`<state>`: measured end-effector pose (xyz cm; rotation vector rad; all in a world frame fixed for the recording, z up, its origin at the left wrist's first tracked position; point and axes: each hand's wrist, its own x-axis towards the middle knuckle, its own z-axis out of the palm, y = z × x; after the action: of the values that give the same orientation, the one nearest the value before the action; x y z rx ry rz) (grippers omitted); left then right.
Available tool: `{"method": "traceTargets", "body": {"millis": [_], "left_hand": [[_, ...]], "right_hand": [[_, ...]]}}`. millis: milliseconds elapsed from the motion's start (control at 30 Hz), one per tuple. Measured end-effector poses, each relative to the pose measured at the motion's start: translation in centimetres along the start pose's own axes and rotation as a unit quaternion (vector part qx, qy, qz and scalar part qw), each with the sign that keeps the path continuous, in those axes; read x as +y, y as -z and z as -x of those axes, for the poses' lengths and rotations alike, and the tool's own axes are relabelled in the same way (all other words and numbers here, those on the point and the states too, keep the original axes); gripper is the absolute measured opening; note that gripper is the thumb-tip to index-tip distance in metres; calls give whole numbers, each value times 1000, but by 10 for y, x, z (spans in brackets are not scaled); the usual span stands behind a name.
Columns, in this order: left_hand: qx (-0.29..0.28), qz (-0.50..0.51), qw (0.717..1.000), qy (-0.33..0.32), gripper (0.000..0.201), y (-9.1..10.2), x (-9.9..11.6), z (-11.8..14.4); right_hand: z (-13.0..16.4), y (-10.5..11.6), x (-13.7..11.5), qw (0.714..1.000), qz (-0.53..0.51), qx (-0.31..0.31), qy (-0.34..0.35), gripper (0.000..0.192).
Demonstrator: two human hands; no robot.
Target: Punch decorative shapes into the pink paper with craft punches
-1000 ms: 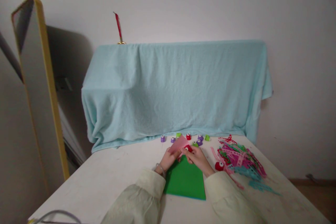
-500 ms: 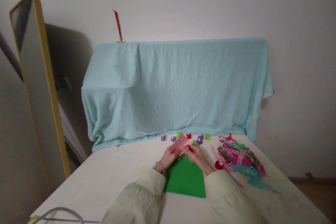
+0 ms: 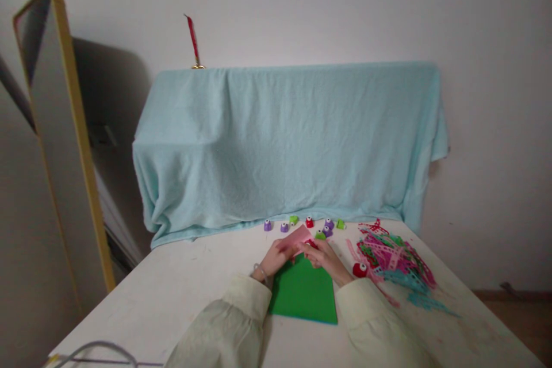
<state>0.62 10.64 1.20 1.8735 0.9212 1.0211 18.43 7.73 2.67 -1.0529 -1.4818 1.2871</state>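
left hand: fingers curled, pointed toward 1 o'clock | right hand: fingers bent, pointed toward 11 o'clock | hands brought together, both forearms sleeved and extended forward

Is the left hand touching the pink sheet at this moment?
Touching. The head view shows the left hand with its fingers closed on the near edge of the pink sheet, lifting it above the green sheet.

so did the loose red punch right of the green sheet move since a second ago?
No. The red punch keeps its place between the green sheet and the scrap pile; the slight frame shift is camera motion.
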Motion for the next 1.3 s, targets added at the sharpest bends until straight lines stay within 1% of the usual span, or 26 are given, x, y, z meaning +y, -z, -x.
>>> {"method": "traceTargets", "body": {"millis": [133, 333, 533, 700, 867, 1067, 1300], "left_hand": [[-19, 10, 1000, -3, 45, 0, 3, 0], [-22, 20, 1000, -8, 45, -2, 6, 0], [-29, 19, 999, 0, 44, -3, 6, 0], [-24, 83, 996, 34, 45, -8, 3, 1], [-27, 109, 993, 38, 49, -12, 3, 2], [-27, 132, 989, 65, 52, -12, 8, 5], [-40, 140, 987, 74, 55, -11, 19, 5]], "right_hand": [[5, -1, -8, 999, -30, -10, 7, 41], [7, -3, -12, 999, -37, 3, 12, 41], [6, -3, -7, 999, -32, 22, 14, 42], [4, -2, 1, 999, -28, 32, 18, 41], [1, 0, 6, 998, -45, 23, 22, 40], [0, -1, 9, 998, -54, 10, 18, 39], [0, -3, 13, 998, -58, 10, 14, 40]]}}
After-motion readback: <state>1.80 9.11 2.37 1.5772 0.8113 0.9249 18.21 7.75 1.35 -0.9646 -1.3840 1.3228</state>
